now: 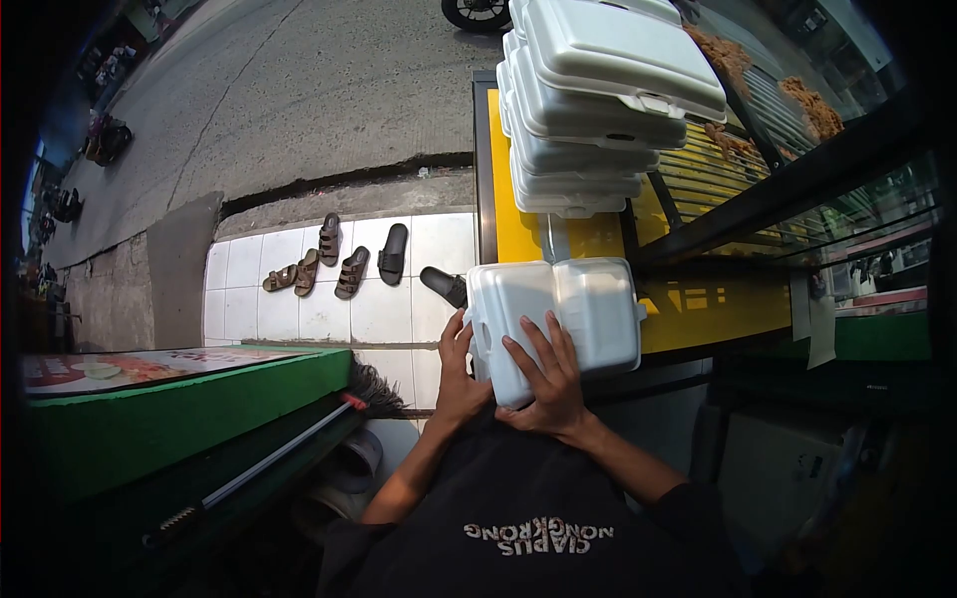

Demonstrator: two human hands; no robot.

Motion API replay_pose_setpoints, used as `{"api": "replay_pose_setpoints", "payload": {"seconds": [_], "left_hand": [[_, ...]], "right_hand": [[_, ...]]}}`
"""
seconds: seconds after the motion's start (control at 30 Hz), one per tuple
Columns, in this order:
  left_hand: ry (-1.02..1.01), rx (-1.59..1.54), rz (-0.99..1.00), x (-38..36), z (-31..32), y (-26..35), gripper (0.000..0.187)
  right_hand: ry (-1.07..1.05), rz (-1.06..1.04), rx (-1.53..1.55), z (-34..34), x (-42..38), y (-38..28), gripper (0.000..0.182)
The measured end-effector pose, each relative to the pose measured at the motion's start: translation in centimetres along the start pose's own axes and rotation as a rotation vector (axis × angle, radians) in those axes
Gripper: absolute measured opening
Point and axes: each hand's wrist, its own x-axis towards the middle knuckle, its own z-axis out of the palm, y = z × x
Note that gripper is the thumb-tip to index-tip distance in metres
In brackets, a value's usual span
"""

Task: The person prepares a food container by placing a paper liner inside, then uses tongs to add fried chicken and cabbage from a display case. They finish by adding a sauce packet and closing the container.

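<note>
Two closed white foam food boxes sit side by side at the yellow counter's near corner, the left foam box [498,324] and the right foam box [608,314]. My left hand [462,379] grips the left box's outer side, fingers up by its front edge. Across that box's lid lies my right hand [548,374], fingers somewhat spread and thumb at the near edge. Both hands clasp this box between them; its underside is hidden. Behind them a tall, slightly uneven stack of closed foam boxes [608,110] rises from the counter.
A yellow counter [583,237] runs to the right, beside a glass case with fried food [812,108] on a rack. Several sandals [352,271] lie on white tiles [379,317] at left. A green-edged panel [199,389] and a long-handled brush [289,453] are near my left arm.
</note>
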Motion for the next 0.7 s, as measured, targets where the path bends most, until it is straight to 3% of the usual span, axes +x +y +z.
{"api": "replay_pose_setpoints", "payload": {"seconds": [0.07, 0.2, 0.3, 0.33, 0.4, 0.47, 0.53, 0.6, 0.7], "left_hand": [[0.016, 0.346, 0.063, 0.6, 0.3, 1.6, 0.088], [0.027, 0.301, -0.027, 1.0, 1.1, 3.4, 0.093], [0.043, 0.304, -0.031, 1.2, 1.4, 3.3, 0.093], [0.060, 0.311, -0.041, 1.1, 1.5, 3.3, 0.092], [0.064, 0.346, -0.038, 1.1, 1.6, 3.8, 0.089], [0.070, 0.437, -0.041, 1.0, 1.6, 4.4, 0.086], [0.067, 0.471, -0.060, 0.9, 1.8, 5.8, 0.084], [0.113, 0.520, -0.087, 0.9, 2.4, 6.9, 0.079], [0.227, 0.618, 0.041, 1.0, 4.1, 7.9, 0.073]], "right_hand": [[0.078, -0.031, 0.083, -0.6, -0.3, 0.6, 0.085], [0.247, 0.040, 0.226, -3.8, 0.2, 0.4, 0.066], [0.530, 0.134, 0.382, -7.5, 0.0, 0.0, 0.046], [0.577, 0.167, 0.368, -9.1, -0.6, 0.5, 0.039], [0.870, 0.311, 0.226, -11.4, -1.4, 1.0, 0.032], [1.112, 0.418, 0.279, -13.4, -3.8, 3.7, 0.032], [1.346, 0.516, 0.455, -16.0, -5.6, 4.6, 0.042], [1.483, 0.548, 0.524, -18.5, -7.6, 5.6, 0.048], [1.609, 0.671, 0.600, -21.4, -11.1, 6.9, 0.052]]}}
